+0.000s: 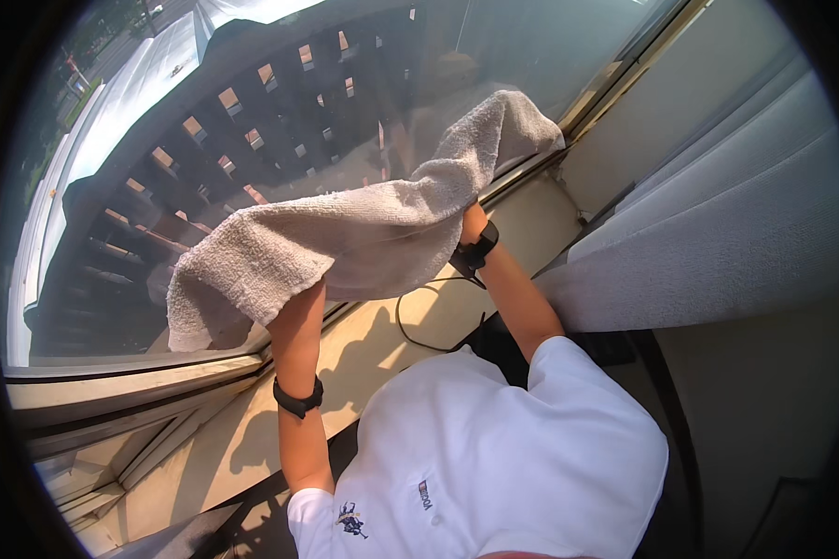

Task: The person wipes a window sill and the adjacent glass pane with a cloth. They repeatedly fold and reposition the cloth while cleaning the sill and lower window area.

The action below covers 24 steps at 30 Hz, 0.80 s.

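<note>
A wide beige terry towel [391, 206] is stretched out in front of a window pane [419, 42], gathered in folds. My left forearm [299, 328], with a black band on it, goes up under the towel's left part. The left hand itself is covered by the cloth, which hangs down over it. My right hand [472, 218] is at the towel's lower right edge, its fingers hidden behind the folds; a black watch [481, 248] circles that wrist. Both hands hold the towel up. From the right hand, one end of the towel rises towards the window frame [587, 105].
Below the glass runs a sunlit cream sill [363, 342] with a thin black cable [400, 318] looped on it. A pale curtain [713, 230] hangs close to my right arm. Outside stands a dark slotted panel [203, 161]. Another window frame [133, 402] is at lower left.
</note>
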Each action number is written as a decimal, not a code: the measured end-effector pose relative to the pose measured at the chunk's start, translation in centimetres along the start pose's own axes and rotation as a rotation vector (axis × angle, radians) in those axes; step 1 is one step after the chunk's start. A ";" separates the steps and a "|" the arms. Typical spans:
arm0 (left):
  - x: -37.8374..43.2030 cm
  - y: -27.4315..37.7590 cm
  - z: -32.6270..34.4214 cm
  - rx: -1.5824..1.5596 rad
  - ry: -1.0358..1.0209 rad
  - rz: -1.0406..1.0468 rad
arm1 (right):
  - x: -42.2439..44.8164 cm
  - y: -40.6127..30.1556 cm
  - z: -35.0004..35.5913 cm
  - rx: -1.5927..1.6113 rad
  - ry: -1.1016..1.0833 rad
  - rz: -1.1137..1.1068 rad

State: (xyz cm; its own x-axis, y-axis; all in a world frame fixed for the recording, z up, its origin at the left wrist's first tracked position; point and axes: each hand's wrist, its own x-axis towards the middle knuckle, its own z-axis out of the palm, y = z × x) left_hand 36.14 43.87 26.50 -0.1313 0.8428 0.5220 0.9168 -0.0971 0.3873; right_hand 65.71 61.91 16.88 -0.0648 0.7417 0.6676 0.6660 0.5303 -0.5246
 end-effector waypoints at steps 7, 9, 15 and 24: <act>4.5 5.4 1.1 -0.049 0.013 0.088 | 11.7 8.7 -9.2 -0.217 0.111 0.068; 5.6 7.4 1.3 -0.128 0.083 0.110 | 12.7 11.0 -12.0 -0.301 0.159 0.141; 4.4 7.5 7.7 0.123 -0.023 0.237 | 1.6 7.2 -4.3 -0.111 0.080 0.102; 12.2 20.4 7.1 -0.195 0.002 0.462 | 12.2 15.4 -15.2 -0.380 0.153 0.184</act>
State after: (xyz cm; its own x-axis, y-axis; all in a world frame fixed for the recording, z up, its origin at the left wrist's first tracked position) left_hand 55.86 55.96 35.41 0.2711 0.6869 0.6742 0.7916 -0.5576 0.2498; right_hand 86.51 72.92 25.01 0.1722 0.7251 0.6668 0.8835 0.1856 -0.4301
